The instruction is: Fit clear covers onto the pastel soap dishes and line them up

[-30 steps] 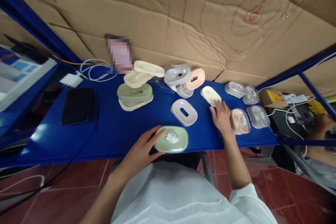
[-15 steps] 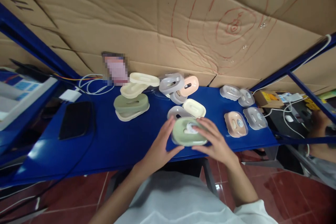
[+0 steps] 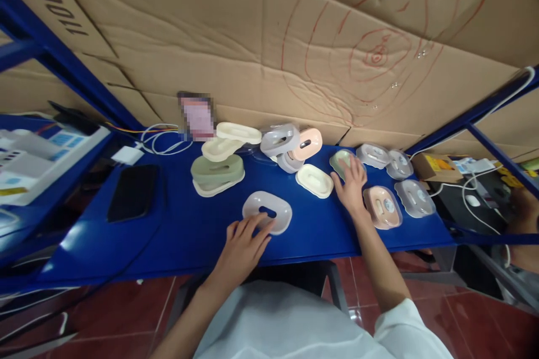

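My left hand (image 3: pixel 247 240) is on the near side of a grey oval plastic piece with a slot (image 3: pixel 278 217), its fingers bent over the edge towards the slot. Farther back on the right, my right hand (image 3: pixel 352 182) grips a green oval plastic box (image 3: pixel 338 159) from above, partly covering it. A cream oval tray (image 3: pixel 315 181) lies between the hands. Close to my right forearm is a peach box with a clear cover (image 3: pixel 382 207). Grey covered boxes (image 3: pixel 373 155) stand behind and beside it.
On the blue table (image 3: pixel 181 247), green (image 3: pixel 218 170) and cream pieces (image 3: pixel 238 132) are stacked back left. Grey (image 3: pixel 280 139) and peach slotted pieces (image 3: pixel 307 143) pile at the back. A black tablet-like object (image 3: pixel 132 193) and white cable lie left. A cardboard wall (image 3: pixel 236 39) stands behind.
My right hand has carried the green box from in front of me to the back right. My left hand has let go of it and moved onto the grey slotted piece, now nearer and further left.
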Demonstrator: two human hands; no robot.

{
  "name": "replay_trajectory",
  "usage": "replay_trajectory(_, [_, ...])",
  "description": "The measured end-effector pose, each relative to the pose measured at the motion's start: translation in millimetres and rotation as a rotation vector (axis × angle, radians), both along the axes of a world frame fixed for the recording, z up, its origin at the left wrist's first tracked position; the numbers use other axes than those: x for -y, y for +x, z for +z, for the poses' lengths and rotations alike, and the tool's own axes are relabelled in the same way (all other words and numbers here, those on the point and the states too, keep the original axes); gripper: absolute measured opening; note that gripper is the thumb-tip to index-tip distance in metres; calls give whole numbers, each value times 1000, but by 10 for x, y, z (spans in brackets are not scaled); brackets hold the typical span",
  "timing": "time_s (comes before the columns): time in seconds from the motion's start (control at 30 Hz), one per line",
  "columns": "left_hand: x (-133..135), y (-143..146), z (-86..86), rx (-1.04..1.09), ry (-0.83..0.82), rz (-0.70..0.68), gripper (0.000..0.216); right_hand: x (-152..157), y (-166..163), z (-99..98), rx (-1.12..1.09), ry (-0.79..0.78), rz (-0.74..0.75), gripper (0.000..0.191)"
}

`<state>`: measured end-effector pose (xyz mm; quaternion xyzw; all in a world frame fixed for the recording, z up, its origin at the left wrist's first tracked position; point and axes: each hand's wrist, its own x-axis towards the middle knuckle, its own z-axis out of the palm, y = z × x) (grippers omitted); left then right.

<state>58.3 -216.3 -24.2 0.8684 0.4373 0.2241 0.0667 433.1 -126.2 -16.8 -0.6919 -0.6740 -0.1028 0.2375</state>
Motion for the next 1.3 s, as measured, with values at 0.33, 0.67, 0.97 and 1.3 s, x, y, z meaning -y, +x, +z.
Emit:
replay_trajectory(0.33, [-111, -238, 37, 264, 66, 129, 29, 926, -778, -76, -52, -195, 474, 48])
replay_trajectory(0.67, [-161, 313, 84, 0, -15, -126, 39, 899, -985, -49, 19, -171, 685, 60])
replay_trajectory(0.97, [-52, -94, -23, 24, -8, 12, 30, 405, -762, 72, 54, -142, 637, 53])
replay_trajectory(1.3, [2, -323, -60, 119, -58, 82, 27, -837, -645, 346, 188, -139, 335, 52])
